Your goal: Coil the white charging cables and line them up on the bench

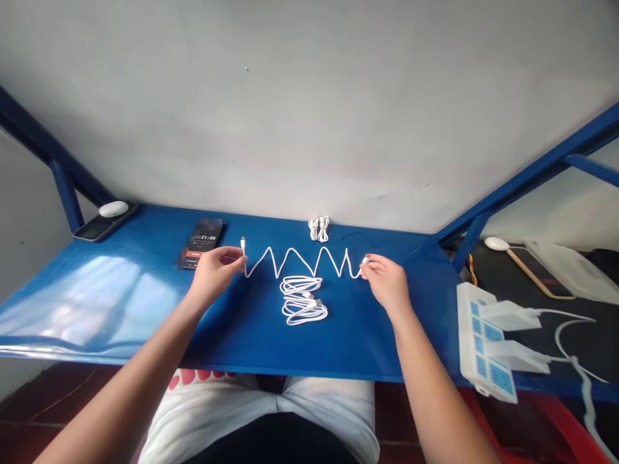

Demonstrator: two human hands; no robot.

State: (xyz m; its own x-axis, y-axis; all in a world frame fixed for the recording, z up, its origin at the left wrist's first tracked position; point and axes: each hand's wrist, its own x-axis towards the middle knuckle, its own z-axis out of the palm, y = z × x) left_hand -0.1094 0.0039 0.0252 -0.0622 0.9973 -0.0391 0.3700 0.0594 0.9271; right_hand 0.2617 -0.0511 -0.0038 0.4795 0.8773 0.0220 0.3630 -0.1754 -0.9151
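Observation:
A white charging cable (291, 250) runs in a zigzag between my two hands, over the blue table (358, 341). My left hand (216, 269) is closed, pinching the cable near its small metal-tipped plug, which points up. At the other end, my right hand (387, 278) pinches the larger plug between thumb and fingers. Below the zigzag, nearer me, lies a loosely coiled white cable bundle (304, 309) with a plug showing in it. Behind it, close to the wall, sits a small tied white cable bundle (319, 228).
A phone with a lit clock screen (206, 237) lies beside my left hand. Another phone (99, 222) with a white oval object (113, 209) on it is at the far left. A power strip (483, 341) with plugged-in chargers hangs at the right edge. Blue frame bars (527, 171) flank the table.

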